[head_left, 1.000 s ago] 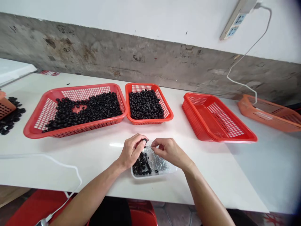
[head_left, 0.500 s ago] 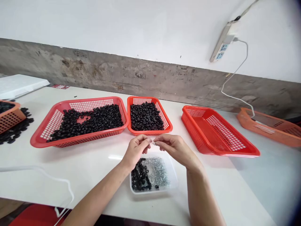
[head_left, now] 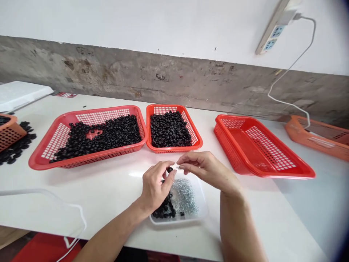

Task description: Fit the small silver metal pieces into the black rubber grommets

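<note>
My left hand (head_left: 156, 183) is closed, with a small round black part (head_left: 170, 169) between its thumb and fingers. Opposite it, my right hand (head_left: 200, 165) pinches a tiny shiny silvery piece (head_left: 178, 167) at its fingertips. The two held pieces are close together but apart. Both hands hover over a clear plastic box (head_left: 201, 203). Inside the box, black parts (head_left: 165, 209) lie on the left, partly hidden by my left hand, and many tiny shiny pieces (head_left: 185, 196) are spread over the right.
Behind my hands, a wide red basket (head_left: 49, 145) and a smaller red basket (head_left: 174, 149) hold many round black parts. Further right are a red basket (head_left: 253, 145) and an orange basket (head_left: 313, 138). A white cable (head_left: 54, 196) crosses the left of the table.
The black part now shows between my left thumb and fingers, which have spread around it. My right hand keeps its pinch on the silvery piece. The view has shifted slightly.
</note>
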`<state>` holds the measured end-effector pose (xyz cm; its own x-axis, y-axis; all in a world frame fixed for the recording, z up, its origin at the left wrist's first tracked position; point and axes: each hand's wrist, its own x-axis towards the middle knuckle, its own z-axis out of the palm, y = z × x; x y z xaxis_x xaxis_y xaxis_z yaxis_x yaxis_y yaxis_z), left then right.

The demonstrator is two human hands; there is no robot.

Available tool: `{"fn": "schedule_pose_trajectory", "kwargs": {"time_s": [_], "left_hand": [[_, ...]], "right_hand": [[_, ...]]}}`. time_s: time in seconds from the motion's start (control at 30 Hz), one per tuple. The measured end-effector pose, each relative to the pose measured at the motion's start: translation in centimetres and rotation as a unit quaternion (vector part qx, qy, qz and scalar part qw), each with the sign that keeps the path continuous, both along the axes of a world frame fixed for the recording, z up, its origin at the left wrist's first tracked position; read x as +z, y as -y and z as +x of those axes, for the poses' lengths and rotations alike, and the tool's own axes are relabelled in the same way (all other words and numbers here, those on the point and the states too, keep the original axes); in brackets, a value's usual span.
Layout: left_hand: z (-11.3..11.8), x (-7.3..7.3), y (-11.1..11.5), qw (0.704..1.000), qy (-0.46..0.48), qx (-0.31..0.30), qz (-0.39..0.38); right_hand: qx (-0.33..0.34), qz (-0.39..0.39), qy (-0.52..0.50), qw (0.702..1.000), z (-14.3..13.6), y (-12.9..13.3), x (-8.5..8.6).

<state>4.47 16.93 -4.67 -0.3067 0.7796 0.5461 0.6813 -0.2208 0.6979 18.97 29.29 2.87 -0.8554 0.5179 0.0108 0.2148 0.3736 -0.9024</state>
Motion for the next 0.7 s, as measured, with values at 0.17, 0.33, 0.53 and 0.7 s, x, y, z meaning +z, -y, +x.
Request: {"fn": "schedule_pose_trajectory", "kwargs": {"time_s": [0.17, 0.33, 0.53, 0.7], "left_hand": [[-0.1, 0.01, -0.05, 1.0, -0.015, -0.017, 0.012], [-0.16, 0.24, -0.08, 0.999, 0.03, -0.026, -0.003], [-0.27, 0.49, -0.2, 0.995, 0.074, -0.054, -0.031], [-0.18, 0.33, -0.04, 0.993, 0.087, -0.062, -0.042]], "right_hand": [[0.012, -0.04, -0.007, 0.999, -0.15, 0.04, -0.05], [0.018, -0.05, -0.006, 0.999, -0.36, 0.12, -0.05], [0.014, -0.029, 0.003, 0.999, -0.14, -0.08, -0.02], [0.014, 0.007, -0.005, 1.0, 0.15, -0.05, 0.05]]}}
